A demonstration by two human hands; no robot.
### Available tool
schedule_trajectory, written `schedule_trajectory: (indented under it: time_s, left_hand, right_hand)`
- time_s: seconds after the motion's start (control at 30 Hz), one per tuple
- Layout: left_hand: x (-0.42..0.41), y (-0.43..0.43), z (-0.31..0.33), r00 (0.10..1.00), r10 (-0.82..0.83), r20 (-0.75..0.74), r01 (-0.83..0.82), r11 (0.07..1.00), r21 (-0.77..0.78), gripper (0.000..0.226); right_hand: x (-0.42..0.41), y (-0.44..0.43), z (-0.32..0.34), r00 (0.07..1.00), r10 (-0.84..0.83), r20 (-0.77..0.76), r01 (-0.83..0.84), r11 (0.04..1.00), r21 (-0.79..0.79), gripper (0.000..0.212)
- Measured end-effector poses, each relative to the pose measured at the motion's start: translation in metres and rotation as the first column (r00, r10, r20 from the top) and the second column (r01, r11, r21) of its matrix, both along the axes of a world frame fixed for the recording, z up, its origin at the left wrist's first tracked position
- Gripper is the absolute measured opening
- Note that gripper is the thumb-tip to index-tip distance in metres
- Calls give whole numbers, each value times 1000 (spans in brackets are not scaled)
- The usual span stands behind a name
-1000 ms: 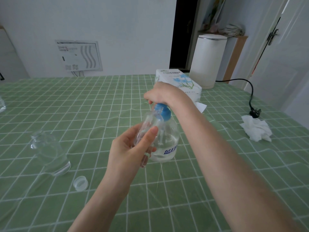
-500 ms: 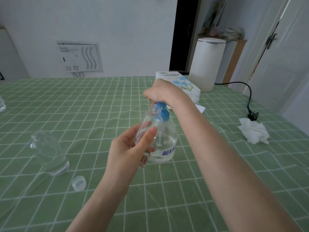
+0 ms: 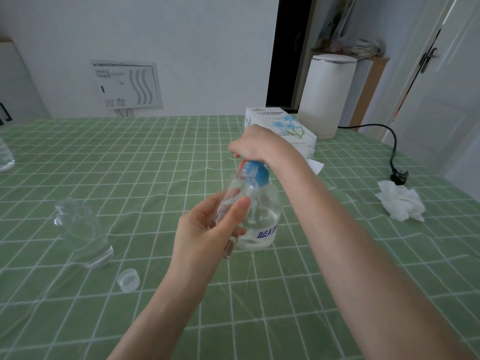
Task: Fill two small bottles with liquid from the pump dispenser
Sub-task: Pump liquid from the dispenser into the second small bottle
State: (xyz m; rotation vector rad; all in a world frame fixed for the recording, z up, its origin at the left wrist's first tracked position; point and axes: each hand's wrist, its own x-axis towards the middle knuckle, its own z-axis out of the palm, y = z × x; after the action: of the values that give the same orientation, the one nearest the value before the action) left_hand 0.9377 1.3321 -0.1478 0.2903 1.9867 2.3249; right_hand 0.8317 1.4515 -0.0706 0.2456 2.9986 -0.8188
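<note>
Both forearms come in from the bottom edge, with bare green checked bench [image 3: 298, 294] between and beside them. A loose clear cap [image 3: 128, 280] lies left of the left forearm, apart from everything. The left grip [image 3: 205, 235] is wrapped round a small bottle [image 3: 233, 196], thumb across its front. The bottle is off the bench and tilted, its open mouth up against the blue pump head [image 3: 257, 174]. The pump dispenser [image 3: 265, 222] stands on the bench just behind it, with clear liquid in its lower half. The right grip [image 3: 257, 146] is clenched down over the pump head from above. The second small bottle [image 3: 78, 229] stands uncapped well to the left, with open cloth around it. A crumpled tissue [image 3: 400, 206] sits well off right, near that edge, and a black plug [image 3: 398, 176] lies just behind it. Further back, a tissue box [image 3: 285, 126] lies behind the right grip and a white canister [image 3: 327, 97] stands at the far edge. We see part of another clear bottle [image 3: 5, 157] cut by the left edge.
</note>
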Motion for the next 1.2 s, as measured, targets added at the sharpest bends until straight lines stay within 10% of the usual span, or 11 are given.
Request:
schedule_trajectory:
  time_s: [1.2]
  left_hand:
    - [-1, -2, 0, 1000, -14, 24, 14, 1000, -17, 45]
  right_hand:
    - [0, -1, -2, 997, 17, 72, -18, 1000, 9, 33]
